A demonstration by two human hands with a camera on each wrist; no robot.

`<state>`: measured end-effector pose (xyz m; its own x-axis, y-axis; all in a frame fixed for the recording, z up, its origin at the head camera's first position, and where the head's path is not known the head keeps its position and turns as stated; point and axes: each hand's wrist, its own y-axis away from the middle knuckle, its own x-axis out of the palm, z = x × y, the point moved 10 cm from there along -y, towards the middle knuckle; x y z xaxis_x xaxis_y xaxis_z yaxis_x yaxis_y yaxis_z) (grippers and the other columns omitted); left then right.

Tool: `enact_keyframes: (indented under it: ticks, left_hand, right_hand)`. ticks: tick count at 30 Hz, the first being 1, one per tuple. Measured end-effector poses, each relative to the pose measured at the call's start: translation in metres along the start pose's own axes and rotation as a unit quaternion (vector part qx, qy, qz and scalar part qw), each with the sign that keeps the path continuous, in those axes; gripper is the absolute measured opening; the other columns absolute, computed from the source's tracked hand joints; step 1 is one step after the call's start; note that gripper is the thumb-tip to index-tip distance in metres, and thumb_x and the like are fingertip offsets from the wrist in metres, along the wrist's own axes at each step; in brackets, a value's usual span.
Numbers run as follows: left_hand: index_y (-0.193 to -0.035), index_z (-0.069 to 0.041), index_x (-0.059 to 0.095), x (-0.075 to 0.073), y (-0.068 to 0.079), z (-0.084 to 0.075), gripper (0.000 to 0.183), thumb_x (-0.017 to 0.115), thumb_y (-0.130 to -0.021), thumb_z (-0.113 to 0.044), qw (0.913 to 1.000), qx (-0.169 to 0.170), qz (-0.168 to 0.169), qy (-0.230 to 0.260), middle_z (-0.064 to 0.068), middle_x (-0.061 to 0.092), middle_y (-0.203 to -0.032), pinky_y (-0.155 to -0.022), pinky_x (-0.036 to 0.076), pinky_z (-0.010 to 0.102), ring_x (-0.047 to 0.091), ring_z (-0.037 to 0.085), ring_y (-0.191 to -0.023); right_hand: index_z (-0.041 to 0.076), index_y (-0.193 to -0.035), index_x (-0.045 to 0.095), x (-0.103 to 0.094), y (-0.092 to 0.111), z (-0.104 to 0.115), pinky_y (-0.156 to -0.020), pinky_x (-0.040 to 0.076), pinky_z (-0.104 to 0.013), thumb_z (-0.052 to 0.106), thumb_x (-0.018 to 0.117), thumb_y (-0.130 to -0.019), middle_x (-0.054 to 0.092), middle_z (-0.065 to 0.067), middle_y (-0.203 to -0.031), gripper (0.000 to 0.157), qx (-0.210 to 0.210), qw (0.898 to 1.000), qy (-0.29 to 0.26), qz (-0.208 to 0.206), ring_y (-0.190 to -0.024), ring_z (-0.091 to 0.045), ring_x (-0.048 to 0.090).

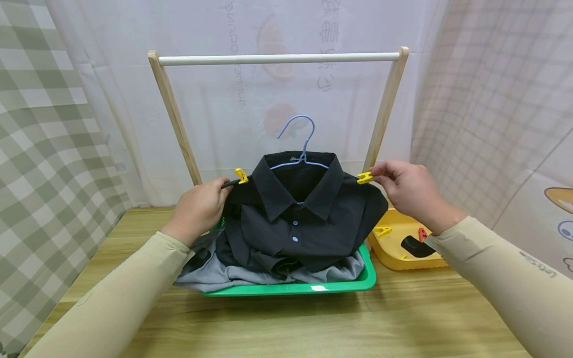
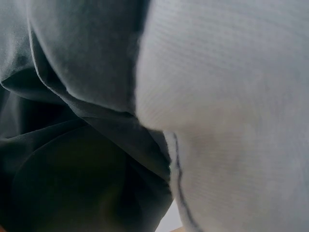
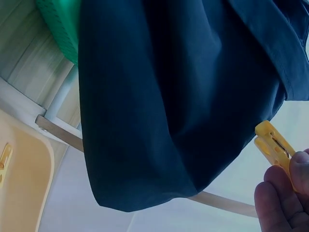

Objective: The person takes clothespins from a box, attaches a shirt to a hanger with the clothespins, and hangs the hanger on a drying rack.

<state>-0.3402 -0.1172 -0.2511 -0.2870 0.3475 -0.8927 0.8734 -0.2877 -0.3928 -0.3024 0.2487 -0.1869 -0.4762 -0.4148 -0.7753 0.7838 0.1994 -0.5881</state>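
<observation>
A black collared shirt (image 1: 304, 214) hangs on a blue wire hanger (image 1: 303, 159), whose hook rises above the collar. My left hand (image 1: 199, 206) grips the shirt at its left shoulder in the head view, beside a yellow clothespin (image 1: 241, 175) clipped there. At the opposite shoulder, my right hand (image 1: 409, 189) pinches another yellow clothespin (image 1: 365, 177) between thumb and fingers. The right wrist view has that clothespin's tip right at the shirt's shoulder edge (image 3: 263, 126). Dark cloth and a pale sleeve (image 2: 231, 96) fill the left wrist view, where the left fingers are hidden.
Beneath the shirt, a green basket (image 1: 313, 287) holds grey cloth (image 1: 233, 276). A yellow tray (image 1: 389, 258) with several clothespins, one red (image 1: 422, 233), stands on the right. Behind rises a rack with a white bar (image 1: 277, 59) and wooden posts (image 1: 176, 119).
</observation>
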Motion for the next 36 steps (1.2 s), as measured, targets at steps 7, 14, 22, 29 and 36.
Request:
enact_keyframes:
  ticks: [7, 14, 22, 29, 36]
  left_hand:
    - [-0.12, -0.017, 0.055, 0.0, 0.0, 0.0, 0.035, 0.035, -0.1, -0.038, 1.0, -0.006, 0.001, 0.005, 0.005, 0.066, -0.1, -0.059, 0.047, 0.035, 0.061, 0.019, -0.071]
    - [-0.119, -0.017, 0.055, -0.001, 0.0, -0.001, 0.034, 0.035, -0.1, -0.037, 1.0, -0.003, -0.001, 0.007, 0.004, 0.066, -0.098, -0.056, 0.045, 0.033, 0.059, 0.018, -0.068]
    - [-0.121, -0.018, 0.054, -0.001, 0.0, -0.001, 0.036, 0.035, -0.1, -0.038, 1.0, 0.0, -0.001, 0.01, 0.005, 0.066, -0.104, -0.061, 0.049, 0.037, 0.063, 0.02, -0.074]
    - [-0.122, -0.018, 0.054, 0.001, 0.0, -0.002, 0.034, 0.036, -0.1, -0.037, 0.9999, 0.004, 0.007, 0.011, 0.004, 0.066, -0.105, -0.06, 0.048, 0.035, 0.061, 0.018, -0.072]
    - [-0.123, -0.017, 0.053, 0.002, 0.0, -0.002, 0.033, 0.037, -0.1, -0.035, 0.9999, 0.01, 0.006, 0.008, 0.004, 0.066, -0.103, -0.057, 0.045, 0.032, 0.059, 0.016, -0.067]
  right_hand:
    - [0.013, -0.094, 0.068, 0.007, -0.004, 0.003, -0.054, 0.046, -0.023, 0.01, 0.062, -0.089, 0.071, -0.004, -0.09, 0.009, -0.001, 1.0, 0.0, 0.023, -0.07, -0.015, 0.062]
    - [0.014, -0.094, 0.069, 0.011, -0.006, 0.003, -0.06, 0.049, -0.028, 0.007, 0.062, -0.088, 0.071, -0.003, -0.09, 0.011, -0.001, 0.999, 0.0, 0.034, -0.074, -0.016, 0.064]
    - [0.011, -0.095, 0.069, 0.019, -0.008, 0.005, -0.07, 0.053, -0.039, 0.005, 0.061, -0.088, 0.07, -0.005, -0.092, 0.012, -0.003, 0.998, -0.017, 0.056, -0.079, -0.019, 0.065]
    - [0.011, -0.095, 0.068, 0.028, -0.009, 0.006, -0.073, 0.053, -0.04, 0.004, 0.061, -0.088, 0.069, -0.006, -0.094, 0.012, 0.006, 0.996, -0.023, 0.084, -0.081, -0.02, 0.063]
    - [0.01, -0.097, 0.067, 0.032, -0.009, 0.007, -0.076, 0.053, -0.041, 0.004, 0.06, -0.089, 0.068, -0.007, -0.097, 0.013, 0.007, 0.995, -0.031, 0.095, -0.085, -0.021, 0.064]
